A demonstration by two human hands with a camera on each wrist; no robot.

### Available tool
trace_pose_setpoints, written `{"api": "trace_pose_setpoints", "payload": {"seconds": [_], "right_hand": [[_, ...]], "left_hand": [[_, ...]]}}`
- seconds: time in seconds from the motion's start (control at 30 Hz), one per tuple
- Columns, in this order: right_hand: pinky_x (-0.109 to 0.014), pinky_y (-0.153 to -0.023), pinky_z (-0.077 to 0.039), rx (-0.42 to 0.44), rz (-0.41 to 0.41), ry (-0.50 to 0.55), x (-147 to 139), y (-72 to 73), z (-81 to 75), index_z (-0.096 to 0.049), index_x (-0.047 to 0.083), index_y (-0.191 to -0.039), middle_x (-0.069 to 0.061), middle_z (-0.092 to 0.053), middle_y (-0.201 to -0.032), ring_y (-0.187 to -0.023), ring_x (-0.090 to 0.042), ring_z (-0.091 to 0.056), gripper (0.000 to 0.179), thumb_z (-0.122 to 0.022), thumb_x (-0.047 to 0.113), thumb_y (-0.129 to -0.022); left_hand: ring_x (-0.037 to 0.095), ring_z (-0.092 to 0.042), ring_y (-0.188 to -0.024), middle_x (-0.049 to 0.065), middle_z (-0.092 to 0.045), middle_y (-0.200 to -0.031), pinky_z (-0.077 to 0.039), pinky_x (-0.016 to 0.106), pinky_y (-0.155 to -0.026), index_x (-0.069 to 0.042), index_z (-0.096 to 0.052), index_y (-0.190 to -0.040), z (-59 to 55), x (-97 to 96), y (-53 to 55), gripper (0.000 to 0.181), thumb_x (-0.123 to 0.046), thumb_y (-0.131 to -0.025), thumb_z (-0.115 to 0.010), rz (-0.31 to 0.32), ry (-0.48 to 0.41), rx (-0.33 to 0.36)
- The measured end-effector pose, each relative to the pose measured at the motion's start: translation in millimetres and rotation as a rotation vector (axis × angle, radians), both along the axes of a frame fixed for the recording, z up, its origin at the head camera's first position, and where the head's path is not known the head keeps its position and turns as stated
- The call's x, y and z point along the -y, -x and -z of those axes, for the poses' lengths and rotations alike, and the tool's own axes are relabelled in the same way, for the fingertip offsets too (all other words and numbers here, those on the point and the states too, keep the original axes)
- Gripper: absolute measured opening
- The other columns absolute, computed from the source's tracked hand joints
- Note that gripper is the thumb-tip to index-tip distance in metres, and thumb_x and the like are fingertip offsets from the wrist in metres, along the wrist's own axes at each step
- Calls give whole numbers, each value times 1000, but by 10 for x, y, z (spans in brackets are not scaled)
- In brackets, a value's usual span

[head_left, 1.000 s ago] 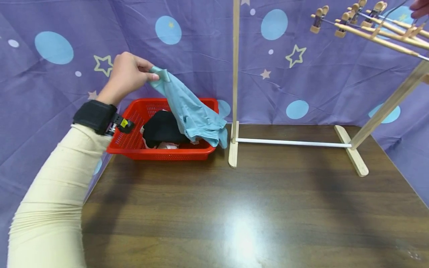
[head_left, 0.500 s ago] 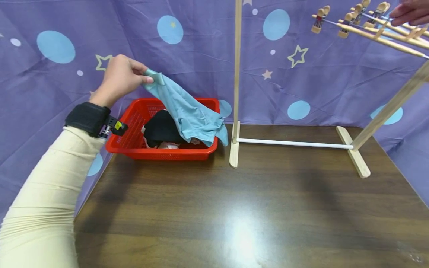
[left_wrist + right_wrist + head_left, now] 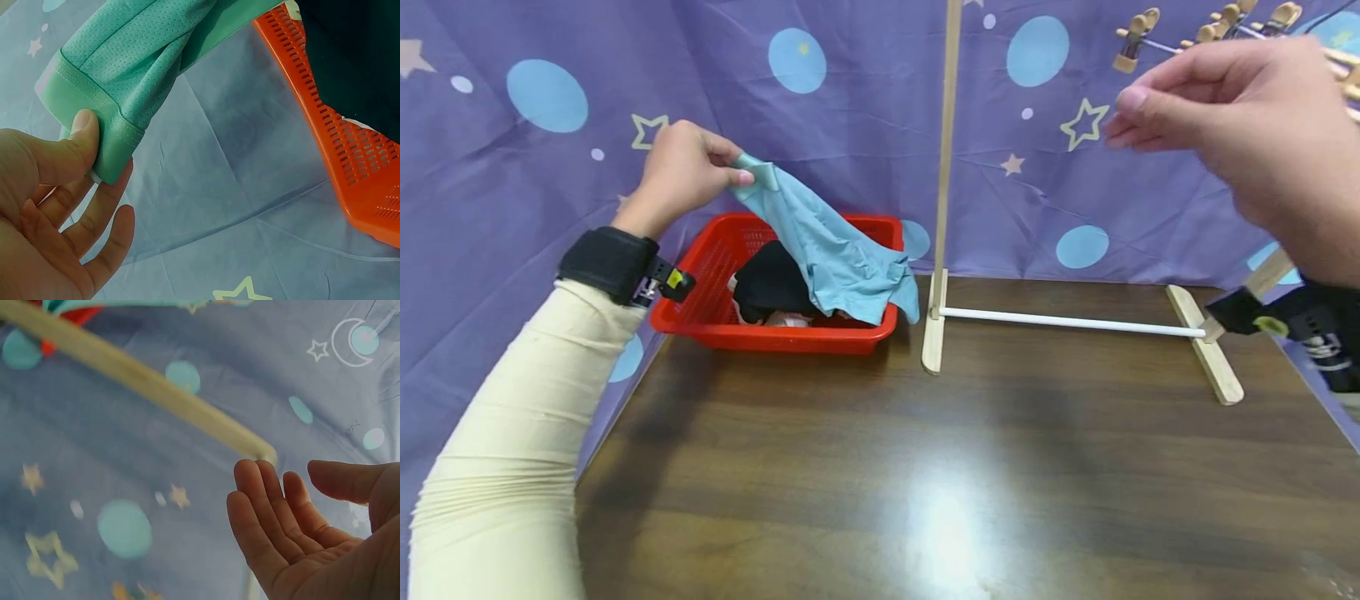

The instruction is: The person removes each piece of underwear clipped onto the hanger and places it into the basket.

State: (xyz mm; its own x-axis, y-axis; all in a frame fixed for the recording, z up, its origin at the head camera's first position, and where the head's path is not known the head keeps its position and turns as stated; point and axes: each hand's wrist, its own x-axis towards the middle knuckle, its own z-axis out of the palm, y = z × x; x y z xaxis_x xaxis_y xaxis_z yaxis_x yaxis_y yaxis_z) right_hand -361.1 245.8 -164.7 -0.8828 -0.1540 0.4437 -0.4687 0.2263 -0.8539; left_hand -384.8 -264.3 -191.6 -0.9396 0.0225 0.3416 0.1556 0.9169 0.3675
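Observation:
My left hand [image 3: 681, 171] pinches the edge of a light-blue garment [image 3: 835, 258] between thumb and fingers. The cloth slopes down to the right over a red basket [image 3: 767, 342], its lower end draped across the right rim. In the left wrist view, the thumb presses on a smooth band [image 3: 119, 147] bordering perforated fabric. Black cloth [image 3: 771, 283] and some pale cloth lie inside the basket. My right hand [image 3: 1247, 142] is in the air at the upper right, fingers loosely bent and holding nothing; the right wrist view shows its bare palm [image 3: 300, 550].
Right of the basket stands a rack with a wooden post [image 3: 948, 150] and a white lower bar [image 3: 1071, 322]. Wooden hangers with clips [image 3: 1138, 37] are at the upper right, partly behind the right hand. A brown table [image 3: 820, 467] lies below, a purple patterned curtain [image 3: 865, 108] behind.
My right hand has come in from the upper right corner, moving left and down past the hangers. The left hand still pinches the garment at nearly the same place.

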Motion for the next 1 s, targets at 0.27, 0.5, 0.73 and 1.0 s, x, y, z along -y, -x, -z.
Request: {"api": "trace_pose_setpoints", "payload": {"seconds": [0.27, 0.5, 0.73, 1.0], "right_hand": [[-20, -71, -59, 141, -22, -62, 750, -341, 409, -76, 6, -95, 4, -77, -78, -73, -9, -75, 8, -72, 14, -96], [-23, -74, -60, 310, -74, -47, 1008, -152, 904, -69, -7, -110, 5, -76, -80, -75, -9, -75, 23, -67, 14, -99], [-23, -73, -60, 544, -161, -35, 1285, -3, 1352, -61, -16, -119, 0, -75, -77, -72, -9, -74, 28, -61, 6, -101], [-24, -70, -60, 710, -228, -132, 1611, 61, 1702, -63, -13, -123, -14, -78, -91, -74, -13, -75, 32, -62, 10, -101]], "left_hand": [[-7, -49, -73, 19, -74, -115, -39, 20, -70, -4, -76, -118, -11, -85, -7, 33, -25, -92, -77, 10, 10, -19], [28, -67, -100, 19, -74, -116, -39, 23, -71, -3, -75, -120, -7, -212, -14, 34, -23, -93, -75, 31, -3, -17], [6, -56, -76, 18, -76, -111, -37, 25, -70, -6, -78, -116, -20, -301, 20, 32, -25, -91, -78, 33, 17, -24], [22, -64, -90, 16, -76, -110, -38, 30, -71, -7, -78, -115, 4, -355, 44, 29, -26, -93, -76, 40, 50, -12]]}}
